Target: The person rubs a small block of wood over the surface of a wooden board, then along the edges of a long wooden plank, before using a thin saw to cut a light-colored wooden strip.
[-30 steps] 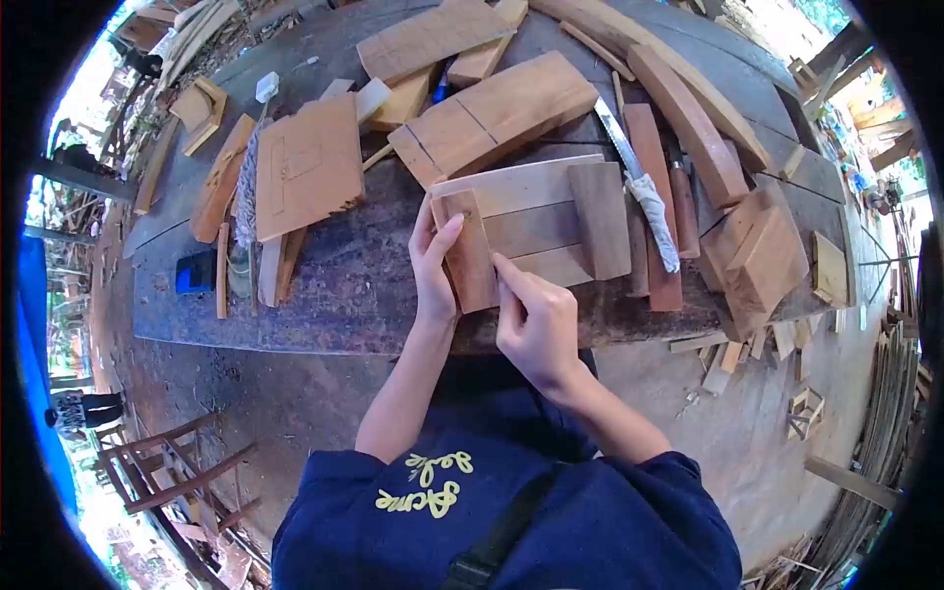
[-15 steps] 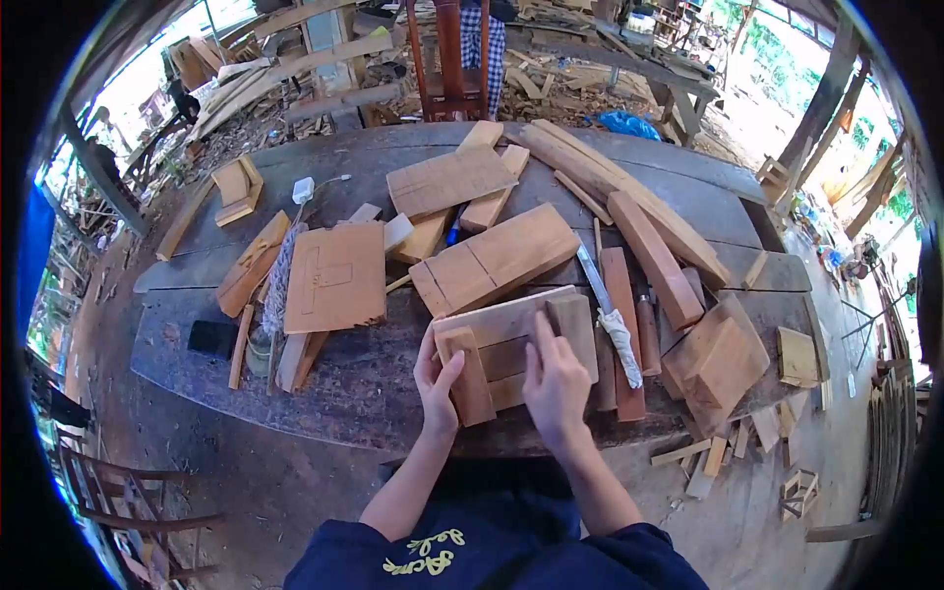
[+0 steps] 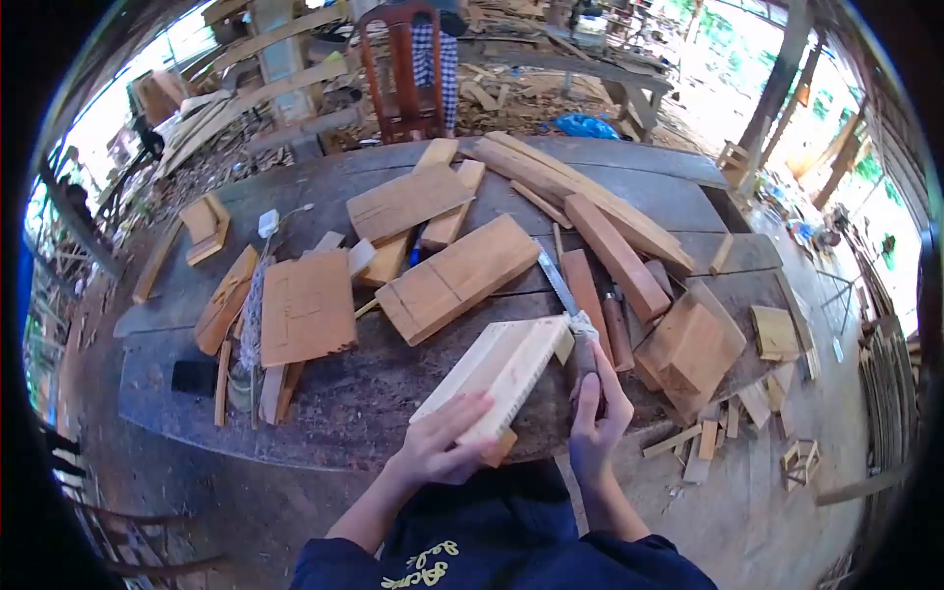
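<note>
A pale wooden board (image 3: 497, 369) is tilted over the near edge of the table, its long edge towards my right. My left hand (image 3: 447, 442) is closed on its near end, fingers on the upper face. The end of a brown wood block (image 3: 501, 448) shows beneath the board there. My right hand (image 3: 600, 408) grips a small dark wood block (image 3: 583, 362), upright beside the board's right end. Just beyond it lies a saw (image 3: 558, 282) with a white-wrapped handle, partly hidden by the block and hand.
A thick marked block (image 3: 457, 278) and a flat marked board (image 3: 307, 307) lie on the dark table (image 3: 393, 423). A chisel-like tool (image 3: 618, 331), reddish beams (image 3: 618, 258) and a phone (image 3: 194, 377) are around them. A chair (image 3: 403, 79) stands beyond, near a person in checked trousers (image 3: 436, 74).
The board has been turned over and tilted, hiding the face with the blocks. My right hand has moved right and holds the dark block off the board. The view has shifted slightly.
</note>
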### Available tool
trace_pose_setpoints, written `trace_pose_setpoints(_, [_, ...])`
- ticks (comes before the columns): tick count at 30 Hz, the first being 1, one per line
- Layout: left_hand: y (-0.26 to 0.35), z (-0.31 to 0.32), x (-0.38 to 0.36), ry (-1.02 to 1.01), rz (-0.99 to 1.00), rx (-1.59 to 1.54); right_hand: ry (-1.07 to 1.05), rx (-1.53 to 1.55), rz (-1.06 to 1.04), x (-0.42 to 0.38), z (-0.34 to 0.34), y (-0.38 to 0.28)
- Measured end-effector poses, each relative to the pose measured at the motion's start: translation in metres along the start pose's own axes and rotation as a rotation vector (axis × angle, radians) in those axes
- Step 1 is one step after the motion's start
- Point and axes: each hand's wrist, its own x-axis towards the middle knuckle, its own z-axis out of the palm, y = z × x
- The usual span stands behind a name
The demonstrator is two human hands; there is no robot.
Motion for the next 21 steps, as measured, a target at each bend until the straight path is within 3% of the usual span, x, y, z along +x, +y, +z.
trace_pose_setpoints(1, [0.002,-0.003,0.004,-0.105,0.078,0.033,0.02,-0.004,0.0,0.001,0.0,0.001])
trace_pose_setpoints(2, [0.011,-0.005,0.003,-0.211,-0.012,-0.016,-0.035,-0.01,-0.082,0.003,0.0,0.004])
trace_pose_setpoints(4, [0.011,-0.002,-0.003,-0.309,0.006,0.06,-0.124,-0.081,-0.231,0.006,0.0,0.011])
trace_pose_setpoints(7, [0.005,0.004,-0.02,-0.434,0.016,0.214,-0.242,-0.161,-0.09,0.005,-0.001,0.007])
trace_pose_setpoints(9, [0.004,0.003,-0.025,-0.504,-0.104,0.267,-0.231,-0.21,-0.107,0.009,-0.002,0.009])
trace_pose_setpoints(11, [0.001,0.005,-0.033,-0.511,-0.158,0.231,-0.191,-0.308,-0.203,0.013,-0.003,0.018])
trace_pose_setpoints(18, [-0.003,0.003,-0.033,-0.509,-0.343,0.202,-0.122,-0.491,-0.218,0.029,-0.009,0.036])
trace_pose_setpoints(20, [-0.002,0.009,-0.035,-0.204,-0.597,-0.086,-0.079,-0.487,-0.224,0.029,-0.008,0.04])
trace_pose_setpoints(21, [0.004,0.011,-0.03,-0.204,-0.594,-0.087,-0.077,-0.488,-0.225,0.029,-0.005,0.045])
